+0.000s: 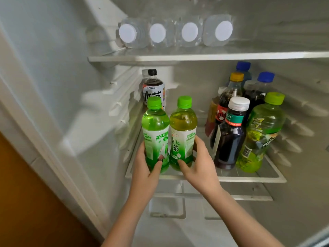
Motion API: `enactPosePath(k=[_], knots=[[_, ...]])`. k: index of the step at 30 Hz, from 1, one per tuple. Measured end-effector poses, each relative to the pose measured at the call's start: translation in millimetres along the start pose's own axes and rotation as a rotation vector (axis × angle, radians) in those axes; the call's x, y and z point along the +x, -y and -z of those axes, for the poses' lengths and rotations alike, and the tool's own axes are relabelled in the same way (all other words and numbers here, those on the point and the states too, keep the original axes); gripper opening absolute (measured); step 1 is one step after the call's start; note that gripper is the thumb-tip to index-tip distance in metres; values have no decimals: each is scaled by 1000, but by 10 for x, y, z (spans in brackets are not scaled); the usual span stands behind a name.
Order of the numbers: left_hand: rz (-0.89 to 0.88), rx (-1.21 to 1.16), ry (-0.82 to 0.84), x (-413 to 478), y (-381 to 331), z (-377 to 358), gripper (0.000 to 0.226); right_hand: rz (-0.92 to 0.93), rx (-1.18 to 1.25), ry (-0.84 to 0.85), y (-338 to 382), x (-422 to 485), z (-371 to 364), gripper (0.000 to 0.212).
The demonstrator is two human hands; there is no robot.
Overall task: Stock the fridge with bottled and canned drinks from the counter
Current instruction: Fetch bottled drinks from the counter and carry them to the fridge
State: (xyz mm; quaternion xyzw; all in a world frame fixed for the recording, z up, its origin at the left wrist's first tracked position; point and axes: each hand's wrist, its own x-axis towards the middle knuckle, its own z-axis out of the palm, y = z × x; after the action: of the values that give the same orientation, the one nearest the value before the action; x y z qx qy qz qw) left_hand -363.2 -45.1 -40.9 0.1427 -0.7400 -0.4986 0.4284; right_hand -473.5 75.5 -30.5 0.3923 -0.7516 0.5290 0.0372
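Note:
Two green-capped bottles stand upright side by side at the front left of the fridge's middle shelf. My left hand grips the bright green drink bottle low on its body. My right hand grips the green tea bottle beside it, the two bottles touching. Whether their bases rest on the shelf is hidden by my hands.
On the same shelf, a dark tea bottle stands at the back left and a cluster of several bottles fills the right side. Several water bottles lie on the upper shelf, caps outward. The fridge's left wall is close.

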Motion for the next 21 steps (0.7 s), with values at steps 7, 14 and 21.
enactPosePath(k=[7, 14, 21], knots=[[78, 79, -27, 431, 137, -50, 63, -53, -7, 19, -104, 470, -192, 78], [72, 150, -40, 554, 198, -81, 61, -95, -22, 4, -171, 603, -306, 78], [43, 209, -83, 511, 120, -100, 58, -154, -24, 49, -31, 453, -240, 79]])
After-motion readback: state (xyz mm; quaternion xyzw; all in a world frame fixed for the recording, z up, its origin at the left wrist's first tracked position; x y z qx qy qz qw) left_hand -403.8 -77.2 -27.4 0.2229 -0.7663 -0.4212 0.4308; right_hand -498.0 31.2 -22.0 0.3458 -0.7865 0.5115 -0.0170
